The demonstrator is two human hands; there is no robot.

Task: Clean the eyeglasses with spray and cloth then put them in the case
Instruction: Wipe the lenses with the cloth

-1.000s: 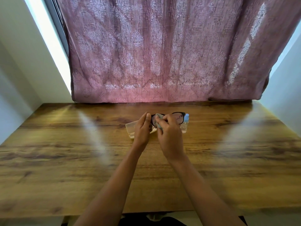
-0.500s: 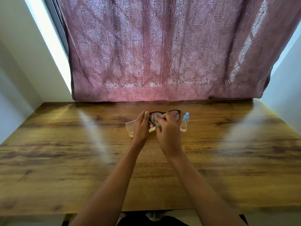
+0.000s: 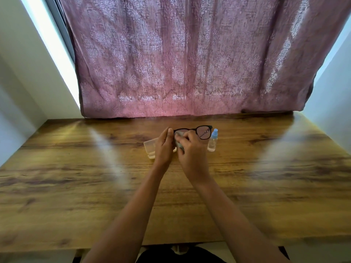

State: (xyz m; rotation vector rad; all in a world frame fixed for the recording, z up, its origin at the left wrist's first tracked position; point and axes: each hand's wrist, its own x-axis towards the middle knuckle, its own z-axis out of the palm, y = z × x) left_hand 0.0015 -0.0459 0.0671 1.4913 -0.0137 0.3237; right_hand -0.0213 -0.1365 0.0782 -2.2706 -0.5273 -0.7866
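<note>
While my left hand pinches the eyeglasses by one rim above the table, my right hand grips the cloth against a lens: the wiping step. Next, I judge, comes the other lens. The case lies partly behind my left hand, its contents hidden; the spray bottle stands nearby.

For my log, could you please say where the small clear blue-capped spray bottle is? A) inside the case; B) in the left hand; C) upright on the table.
C: the small clear blue-capped spray bottle stands upright on the brown wooden table, right of the right hand.
</note>
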